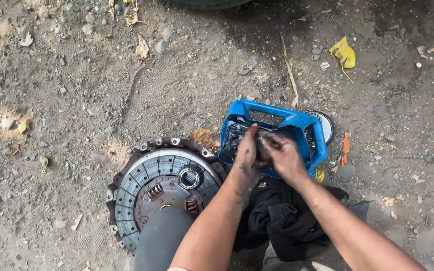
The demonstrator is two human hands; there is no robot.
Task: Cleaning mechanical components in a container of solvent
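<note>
We looked down on two bare, grease-blackened hands working over a blue plastic container (pixel 305 131) that had been cut open along its side and lay on the dirt ground (pixel 76 90). The left hand (pixel 247 150) reached into the opening with its fingers stretched flat and pointing away from us, pressed against a small dark greasy part (pixel 263 143) inside the tub. The right hand (pixel 283 154) came in from the other side, its grip curled about the same part, fingertips pinched at its upper edge. So the part sat between the two hands, touching both, low inside the container and over the dark liquid in it. We could not tell the part's exact shape, since grime and fingers covered most of it.

Just left of the container lay a clutch disc (pixel 164 188), flat on the ground, with a round bearing (pixel 191 176) resting on its centre. A black cloth (pixel 282 216) was bunched beneath the forearms, touching the container's near edge. A round cap (pixel 324 125) lay behind the tub's right end, and a yellow leaf (pixel 343 52) lay well apart.
</note>
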